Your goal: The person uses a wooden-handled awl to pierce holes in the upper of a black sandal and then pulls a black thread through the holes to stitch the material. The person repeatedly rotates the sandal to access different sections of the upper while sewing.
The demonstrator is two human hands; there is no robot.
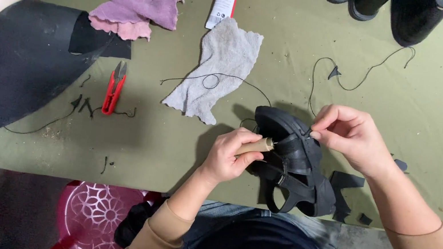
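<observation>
From the head camera, a black strappy sandal (293,169) lies on the green cloth-covered table (436,114), a little right of the middle of the frame and close to the table's near edge. The left hand (228,155) is curled tight around a tan wooden-handled awl (256,146), and the tip of the tool touches the sandal's straps. The right hand (349,138) is at the upper right side of the sandal, with its fingers pinched together on a thin black thread (355,79) right where it meets the strap. The thread loops away toward the upper right of the frame. A grey rag (217,72) lies just above the sandal, near the middle top. Red thread snips (114,89) lie to the left of the rag. A pink and purple cloth (136,9) sits at the upper left, next to a big dark sheet of leather (16,61). Small black scraps (347,182) lie just right of the sandal.
</observation>
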